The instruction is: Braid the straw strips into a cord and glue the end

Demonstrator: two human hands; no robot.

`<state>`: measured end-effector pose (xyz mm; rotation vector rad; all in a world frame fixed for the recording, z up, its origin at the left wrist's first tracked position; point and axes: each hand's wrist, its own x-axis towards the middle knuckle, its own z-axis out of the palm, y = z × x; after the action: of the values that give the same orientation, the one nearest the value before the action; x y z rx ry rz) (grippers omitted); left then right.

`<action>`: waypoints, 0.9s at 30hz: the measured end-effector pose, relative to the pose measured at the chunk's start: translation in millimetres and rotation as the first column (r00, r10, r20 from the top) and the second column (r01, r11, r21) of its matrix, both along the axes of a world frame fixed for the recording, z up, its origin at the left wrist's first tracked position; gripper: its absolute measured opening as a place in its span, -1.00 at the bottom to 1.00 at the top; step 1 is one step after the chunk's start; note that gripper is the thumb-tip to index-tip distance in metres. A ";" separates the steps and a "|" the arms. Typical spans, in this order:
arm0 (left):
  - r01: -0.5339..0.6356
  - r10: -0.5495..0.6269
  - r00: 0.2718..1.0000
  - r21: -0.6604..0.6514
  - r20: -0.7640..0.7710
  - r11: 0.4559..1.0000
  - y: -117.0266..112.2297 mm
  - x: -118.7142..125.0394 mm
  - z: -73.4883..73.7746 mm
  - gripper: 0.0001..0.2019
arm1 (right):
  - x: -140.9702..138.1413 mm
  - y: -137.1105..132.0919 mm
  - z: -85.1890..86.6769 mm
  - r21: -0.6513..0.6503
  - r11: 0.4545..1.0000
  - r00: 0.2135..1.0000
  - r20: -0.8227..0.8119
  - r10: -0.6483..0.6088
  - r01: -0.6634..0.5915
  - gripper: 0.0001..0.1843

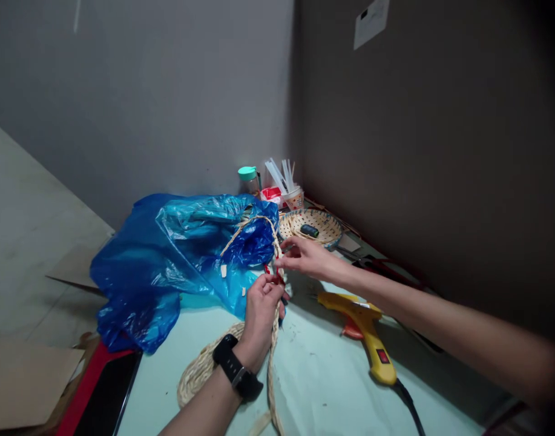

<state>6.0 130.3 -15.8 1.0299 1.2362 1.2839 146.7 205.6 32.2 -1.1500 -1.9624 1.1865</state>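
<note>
A pale braided straw cord [272, 363] runs up from the table's near side, through both hands, and loops over toward a blue plastic bag. My left hand [261, 300], with a black watch on the wrist, is closed around the braid. My right hand [307, 257] pinches the braid just above, thumb and forefinger close together. Between the hands, small red bits [278, 278] show against the straw; what they are is unclear. Beneath my left forearm lies a coil of the same braid [200, 369].
A crumpled blue plastic bag [141, 260] covers the table's left side. On the right lies a yellow glue gun [365, 327] with its cable. Behind are a woven basket [334, 230] holding a dark thread spool [309, 231], a cup [294, 198] of glue sticks, and a green-lidded jar [247, 175].
</note>
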 end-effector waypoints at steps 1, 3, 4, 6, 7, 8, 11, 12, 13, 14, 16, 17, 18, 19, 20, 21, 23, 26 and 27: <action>-0.002 0.002 1.000 0.010 -0.005 1.000 0.0 0.6 0.0 -0.94 | -2.0 -5.1 -0.2 0.048 0.999 0.999 0.044 -0.022 0.020 -0.56; -0.006 0.006 1.000 0.029 -0.013 1.000 -1.1 1.7 0.4 -0.93 | -7.3 -15.5 -0.4 0.126 0.992 0.992 0.114 -0.045 0.030 -0.60; -0.007 0.008 1.000 0.037 -0.017 0.999 -2.0 2.1 0.7 -0.93 | -10.0 -19.9 -0.3 0.153 0.988 0.989 0.140 -0.041 0.019 -0.65; -0.007 0.008 1.000 0.046 -0.025 0.999 -4.3 2.6 1.4 -0.93 | -14.3 -25.4 -0.6 0.191 0.981 0.984 0.177 -0.019 -0.015 -0.74; -0.005 0.007 1.000 0.046 -0.028 0.999 -5.5 2.7 1.8 -0.93 | -15.6 -26.5 -1.0 0.208 0.978 0.982 0.186 -0.010 -0.029 -0.77; -0.005 0.006 0.999 0.046 -0.031 0.999 -6.5 2.9 2.0 -0.94 | -16.4 -26.7 -1.8 0.223 0.974 0.982 0.190 -0.004 -0.039 -0.80; -0.014 0.015 0.999 0.046 -0.033 0.999 -8.1 2.9 2.1 -0.96 | -15.8 -25.1 -6.7 0.246 0.968 0.983 0.182 0.004 -0.049 -0.86; -0.021 0.023 0.999 0.047 -0.030 0.999 -8.0 2.6 1.9 -0.95 | -14.7 -24.8 -9.1 0.247 0.968 0.984 0.175 0.005 -0.049 -0.87; -0.032 0.033 0.999 0.048 -0.025 0.998 -7.8 2.0 1.9 -0.93 | -13.3 -24.6 -11.5 0.246 0.968 0.986 0.169 0.007 -0.049 -0.87; -0.046 0.047 0.999 0.049 -0.017 0.998 -7.3 1.0 1.9 -0.92 | -11.4 -24.6 -13.8 0.245 0.968 0.986 0.164 0.007 -0.047 -0.84; -0.083 0.083 0.997 0.050 0.006 0.995 -6.0 -1.9 2.8 -0.90 | -6.5 -24.2 -17.0 0.249 0.968 0.987 0.160 -0.001 -0.040 -0.75; -0.103 0.102 0.995 0.048 0.022 0.994 -5.4 -3.6 3.6 -0.89 | -3.7 -23.3 -17.6 0.254 0.967 0.987 0.163 -0.008 -0.034 -0.72; -0.122 0.120 0.992 0.047 0.039 0.991 -4.9 -5.3 4.6 -0.87 | -0.9 -21.7 -17.6 0.259 0.965 0.985 0.170 -0.020 -0.025 -0.70; -0.137 0.134 0.989 0.046 0.057 0.990 -4.5 -6.7 5.8 -0.86 | 1.8 -19.4 -16.8 0.266 0.964 0.983 0.178 -0.034 -0.015 -0.70; -0.146 0.143 0.987 0.045 0.073 0.988 -4.2 -7.8 7.1 -0.85 | 4.0 -16.7 -15.6 0.272 0.962 0.981 0.188 -0.047 -0.007 -0.72; -0.152 0.147 0.985 0.045 0.087 0.987 -4.2 -8.4 8.2 -0.84 | 5.6 -13.7 -13.9 0.277 0.961 0.979 0.198 -0.053 -0.004 -0.75; -0.152 0.147 0.984 0.040 0.102 0.988 -4.4 -8.1 9.7 -0.83 | 6.8 -8.8 -10.5 0.273 0.962 0.975 0.218 -0.040 -0.022 -0.81; -0.143 0.139 0.984 0.024 0.109 0.989 -5.0 -5.8 10.5 -0.84 | 5.0 -8.3 -7.6 0.238 0.967 0.971 0.238 0.030 -0.088 -0.89; -0.138 0.135 0.985 0.020 0.111 0.990 -5.2 -5.0 10.7 -0.84 | 4.1 -10.1 -7.6 0.225 0.968 0.969 0.241 0.051 -0.107 -0.90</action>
<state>1.0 125.2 -5.1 0.8939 1.2256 1.4474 150.8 195.6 24.5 -1.1352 -2.2757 0.8552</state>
